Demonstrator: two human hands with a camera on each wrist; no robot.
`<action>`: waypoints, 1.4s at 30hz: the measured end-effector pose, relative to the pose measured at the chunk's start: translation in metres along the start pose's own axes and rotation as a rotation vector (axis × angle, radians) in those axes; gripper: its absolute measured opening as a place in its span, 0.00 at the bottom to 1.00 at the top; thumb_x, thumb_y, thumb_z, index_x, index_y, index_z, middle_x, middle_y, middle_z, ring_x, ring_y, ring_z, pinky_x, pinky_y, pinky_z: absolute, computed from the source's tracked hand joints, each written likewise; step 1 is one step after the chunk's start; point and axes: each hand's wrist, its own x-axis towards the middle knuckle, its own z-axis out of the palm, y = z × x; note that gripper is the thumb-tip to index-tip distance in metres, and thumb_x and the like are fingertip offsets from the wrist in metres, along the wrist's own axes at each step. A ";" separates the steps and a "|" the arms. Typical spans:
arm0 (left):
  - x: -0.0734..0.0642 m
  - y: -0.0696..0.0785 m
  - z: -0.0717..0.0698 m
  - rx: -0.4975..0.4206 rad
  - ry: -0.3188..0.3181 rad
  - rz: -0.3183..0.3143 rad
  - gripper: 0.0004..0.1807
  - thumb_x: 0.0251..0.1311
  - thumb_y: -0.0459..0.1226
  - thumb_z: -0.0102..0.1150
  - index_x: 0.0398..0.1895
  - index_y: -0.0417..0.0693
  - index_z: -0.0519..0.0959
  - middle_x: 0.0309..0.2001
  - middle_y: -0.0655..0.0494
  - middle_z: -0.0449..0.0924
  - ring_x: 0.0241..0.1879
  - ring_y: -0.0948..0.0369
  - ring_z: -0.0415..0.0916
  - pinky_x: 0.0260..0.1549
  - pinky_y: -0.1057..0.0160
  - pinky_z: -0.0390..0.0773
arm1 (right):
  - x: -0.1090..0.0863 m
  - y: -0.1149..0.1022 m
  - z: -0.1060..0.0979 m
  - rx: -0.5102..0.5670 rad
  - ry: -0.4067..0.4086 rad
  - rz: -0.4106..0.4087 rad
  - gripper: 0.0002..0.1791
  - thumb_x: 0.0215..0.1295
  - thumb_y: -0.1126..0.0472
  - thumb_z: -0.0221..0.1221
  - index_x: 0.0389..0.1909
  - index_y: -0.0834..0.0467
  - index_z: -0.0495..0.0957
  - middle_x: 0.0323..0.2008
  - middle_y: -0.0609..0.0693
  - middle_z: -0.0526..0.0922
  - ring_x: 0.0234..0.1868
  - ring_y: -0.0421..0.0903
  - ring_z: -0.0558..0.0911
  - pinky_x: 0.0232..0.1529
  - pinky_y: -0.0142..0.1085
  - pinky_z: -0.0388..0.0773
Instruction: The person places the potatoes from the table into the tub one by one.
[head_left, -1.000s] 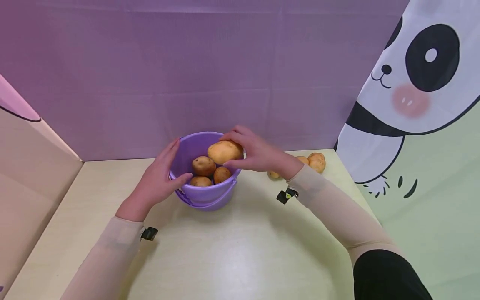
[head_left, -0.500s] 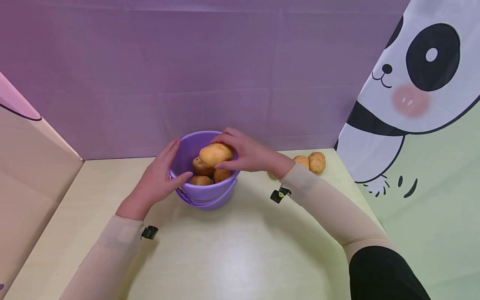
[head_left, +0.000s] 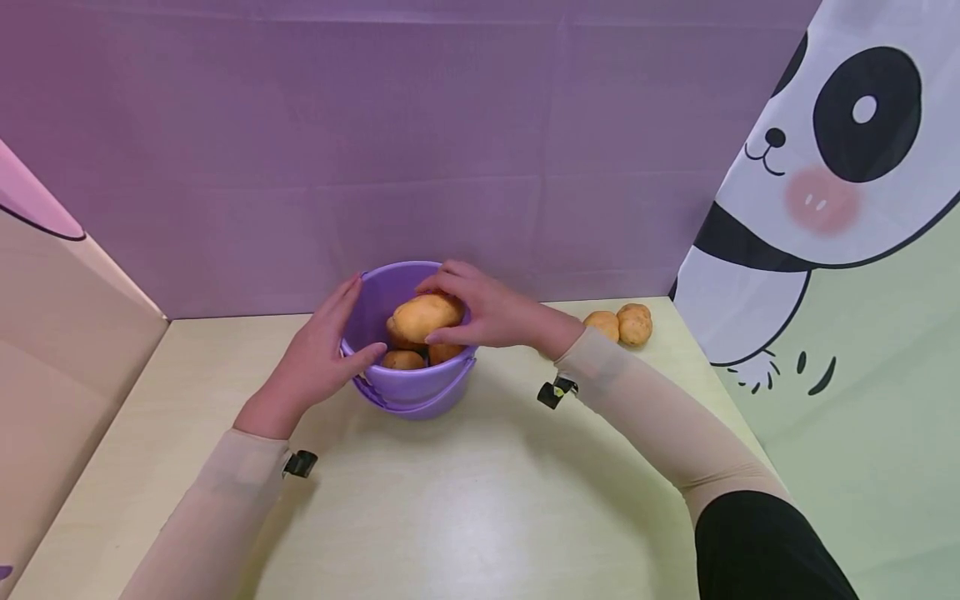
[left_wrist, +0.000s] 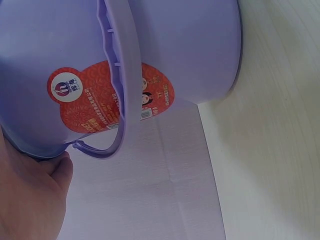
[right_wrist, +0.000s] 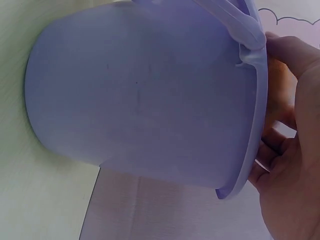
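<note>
A purple bucket (head_left: 408, 385) stands upright on the table, with several brown potatoes inside, one of them a potato (head_left: 402, 360) near the front rim. My left hand (head_left: 318, 360) grips the bucket's left rim, its thumb lying over the edge. In the left wrist view that hand (left_wrist: 32, 195) is at the rim beside the handle joint. My right hand (head_left: 491, 312) holds a large pale potato (head_left: 427, 317) inside the bucket mouth, just over the others. The right wrist view shows the bucket wall (right_wrist: 145, 95) hiding much of that potato (right_wrist: 279, 92).
Two potatoes, the left potato (head_left: 602, 324) and the right potato (head_left: 635, 324), sit at the table's back right, partly behind my right forearm. A purple backdrop (head_left: 450, 150) rises behind the table (head_left: 465, 517). A panda print (head_left: 817, 183) covers the right side.
My right hand has moved left and lowered the large potato deeper into the bucket, over the other potatoes. My left hand has stayed at the rim.
</note>
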 end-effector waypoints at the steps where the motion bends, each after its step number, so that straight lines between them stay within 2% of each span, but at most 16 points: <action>1: 0.000 0.000 0.000 0.001 -0.001 -0.004 0.56 0.73 0.56 0.68 0.91 0.41 0.49 0.91 0.45 0.46 0.87 0.38 0.49 0.79 0.27 0.58 | 0.000 0.000 0.000 0.001 -0.002 0.004 0.32 0.68 0.49 0.77 0.67 0.60 0.80 0.58 0.54 0.79 0.61 0.49 0.76 0.66 0.41 0.75; 8: 0.001 -0.001 0.002 0.003 -0.013 -0.031 0.57 0.73 0.58 0.67 0.92 0.44 0.48 0.91 0.48 0.44 0.87 0.39 0.47 0.79 0.27 0.56 | 0.000 0.001 0.001 0.012 0.001 0.003 0.30 0.69 0.51 0.76 0.65 0.62 0.81 0.57 0.53 0.79 0.62 0.49 0.77 0.69 0.42 0.74; 15: 0.001 -0.002 0.002 0.010 -0.014 -0.035 0.57 0.73 0.58 0.66 0.92 0.45 0.47 0.91 0.48 0.44 0.87 0.39 0.47 0.79 0.27 0.57 | 0.000 0.002 0.002 0.021 0.017 -0.032 0.28 0.69 0.52 0.76 0.63 0.64 0.82 0.56 0.54 0.80 0.61 0.50 0.77 0.68 0.41 0.75; 24: 0.001 -0.001 0.002 0.003 -0.006 -0.023 0.57 0.72 0.57 0.67 0.92 0.44 0.48 0.91 0.48 0.45 0.87 0.39 0.47 0.80 0.28 0.56 | -0.005 0.003 -0.001 0.042 0.034 -0.010 0.26 0.71 0.53 0.75 0.63 0.62 0.83 0.57 0.53 0.80 0.62 0.49 0.78 0.69 0.41 0.75; 28: 0.001 -0.002 0.003 0.004 -0.002 -0.026 0.57 0.72 0.57 0.67 0.92 0.44 0.48 0.91 0.48 0.45 0.87 0.39 0.48 0.79 0.27 0.57 | -0.013 0.005 -0.003 0.068 0.066 0.009 0.25 0.71 0.55 0.74 0.64 0.62 0.83 0.58 0.52 0.79 0.62 0.50 0.78 0.69 0.42 0.75; 35: -0.001 0.000 0.002 -0.004 0.004 -0.018 0.56 0.71 0.53 0.70 0.92 0.43 0.49 0.91 0.47 0.45 0.87 0.38 0.48 0.79 0.27 0.57 | -0.034 0.010 -0.006 0.118 0.126 0.060 0.24 0.73 0.56 0.74 0.65 0.58 0.84 0.59 0.50 0.79 0.61 0.49 0.79 0.66 0.49 0.80; 42: -0.001 0.001 0.000 -0.002 0.003 -0.011 0.56 0.72 0.52 0.70 0.92 0.43 0.49 0.91 0.46 0.45 0.87 0.37 0.48 0.78 0.26 0.58 | -0.057 0.017 -0.012 0.120 0.155 0.106 0.22 0.75 0.57 0.71 0.64 0.62 0.83 0.61 0.55 0.81 0.64 0.53 0.80 0.68 0.56 0.80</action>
